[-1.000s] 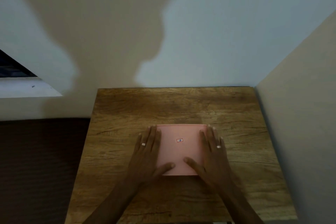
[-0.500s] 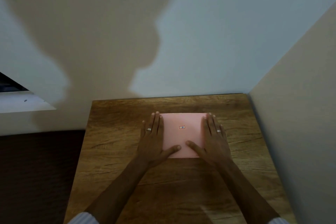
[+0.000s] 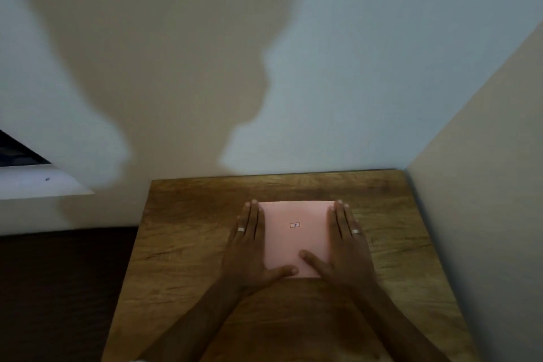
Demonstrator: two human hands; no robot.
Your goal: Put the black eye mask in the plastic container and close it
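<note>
From the head camera, the only view there is, the pink plastic container [image 3: 295, 236] sits on the wooden table [image 3: 188, 244] with its lid down flat. The left hand [image 3: 249, 247] lies along the container's left edge and the right hand [image 3: 346, 247] along its right edge. Both hands are open, fingers straight and together, palms pressing down, with the thumbs angled in across the container's near edge. Neither hand grips anything. A small label [image 3: 294, 225] sits near the middle of the lid.

The black eye mask is nowhere to be seen; I take it to be shut inside the container, though I cannot confirm that.

What worries me is the seal. If the pressure falls only on the two sides, the far edge of the container may stay unlatched and spring up once the hands lift. A bunched mask strap caught under the rim would do the same. Pushing unevenly could also skid the container toward the wall behind it.
</note>
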